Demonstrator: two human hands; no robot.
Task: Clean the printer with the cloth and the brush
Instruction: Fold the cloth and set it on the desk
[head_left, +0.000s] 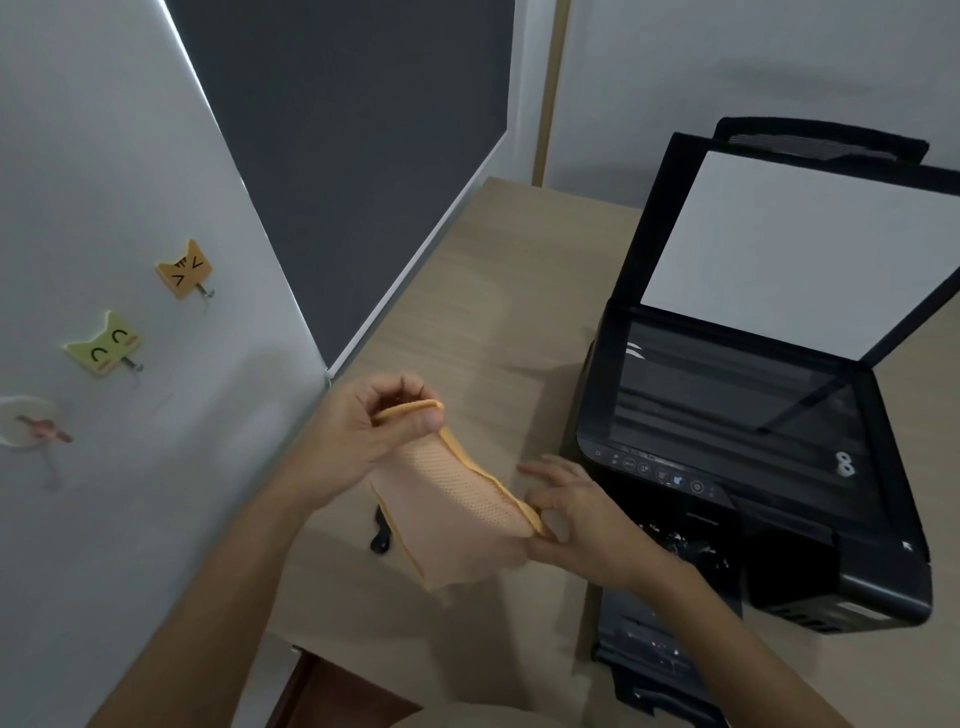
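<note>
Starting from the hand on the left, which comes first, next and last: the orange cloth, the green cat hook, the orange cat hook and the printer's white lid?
From the left hand, in the head view:
1. Orange cloth: pinched in that hand.
2. Green cat hook: on the wall to its left.
3. Orange cat hook: higher on the same wall, roughly as far as the green one, so too close to call.
4. White lid: raised, far right.

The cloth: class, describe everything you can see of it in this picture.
The cloth is pale peach with a brighter orange stitched border and a fine mesh-like weave. It looks soft and thin, folded or doubled. It is held in the air over the wooden desk, stretched slantwise between both hands: the left hand pinches its upper edge, the right hand grips its lower corner. Its bottom hangs loose.
</note>
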